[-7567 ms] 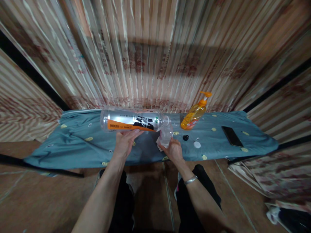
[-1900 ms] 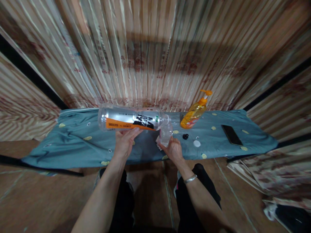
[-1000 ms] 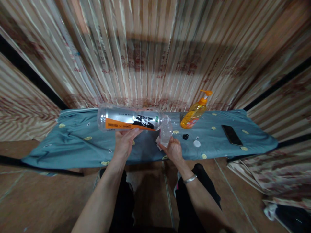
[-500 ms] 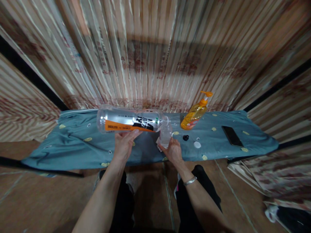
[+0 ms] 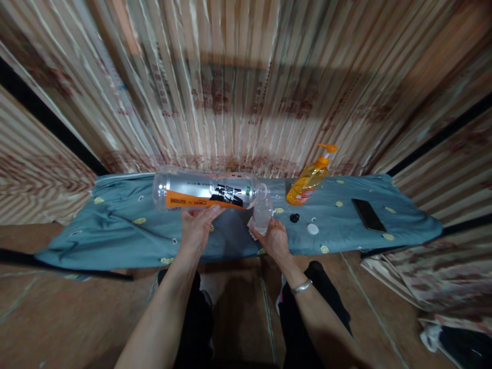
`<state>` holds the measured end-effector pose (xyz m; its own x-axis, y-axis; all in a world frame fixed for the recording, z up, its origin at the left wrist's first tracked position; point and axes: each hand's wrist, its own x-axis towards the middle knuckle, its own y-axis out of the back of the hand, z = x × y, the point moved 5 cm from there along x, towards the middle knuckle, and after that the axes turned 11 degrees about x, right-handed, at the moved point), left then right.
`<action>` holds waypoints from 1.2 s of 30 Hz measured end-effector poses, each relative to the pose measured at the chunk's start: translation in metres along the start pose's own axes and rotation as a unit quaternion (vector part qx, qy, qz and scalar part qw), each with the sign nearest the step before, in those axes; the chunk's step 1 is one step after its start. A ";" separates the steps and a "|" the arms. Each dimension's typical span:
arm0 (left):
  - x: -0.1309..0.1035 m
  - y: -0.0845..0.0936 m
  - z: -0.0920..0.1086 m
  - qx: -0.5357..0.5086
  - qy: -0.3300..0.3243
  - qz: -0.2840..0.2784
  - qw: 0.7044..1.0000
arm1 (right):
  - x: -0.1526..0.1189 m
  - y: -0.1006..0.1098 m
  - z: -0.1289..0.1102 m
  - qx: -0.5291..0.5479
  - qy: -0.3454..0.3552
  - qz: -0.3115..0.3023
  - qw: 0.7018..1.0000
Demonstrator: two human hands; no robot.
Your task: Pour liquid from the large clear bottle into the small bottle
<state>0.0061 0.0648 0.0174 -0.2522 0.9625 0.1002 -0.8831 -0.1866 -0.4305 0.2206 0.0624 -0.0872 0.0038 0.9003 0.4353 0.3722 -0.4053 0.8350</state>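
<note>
My left hand [image 5: 196,225] holds a large clear bottle [image 5: 203,190] with a silver and orange label. The bottle lies nearly level, its mouth pointing right over a small clear bottle [image 5: 262,214]. Around the small bottle, near its base, my right hand [image 5: 273,238] is closed. A bit of white tissue [image 5: 251,228] shows beside the small bottle. To the right, an orange pump bottle [image 5: 307,182] with yellow liquid stands on the teal cloth [image 5: 230,246]. A black cap [image 5: 294,218] and a white round lid [image 5: 312,229] lie in front of it.
A dark phone [image 5: 368,215] lies at the right of the cloth-covered surface. Behind rises a pleated, patterned curtain [image 5: 238,92]. Black frame bars [image 5: 49,113] slant at both sides. My legs are below the front edge, and a dark shoe-like item is at the lower right.
</note>
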 end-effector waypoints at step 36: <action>0.001 0.001 0.000 0.004 -0.019 -0.017 1.000 | 0.000 -0.003 0.002 0.003 0.007 -0.005 1.000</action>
<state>0.0050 0.0653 0.0169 -0.2371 0.9602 0.1478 -0.8945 -0.1564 -0.4188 0.2215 0.0641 -0.0909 -0.0129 0.9022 0.4310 0.3775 -0.3948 0.8377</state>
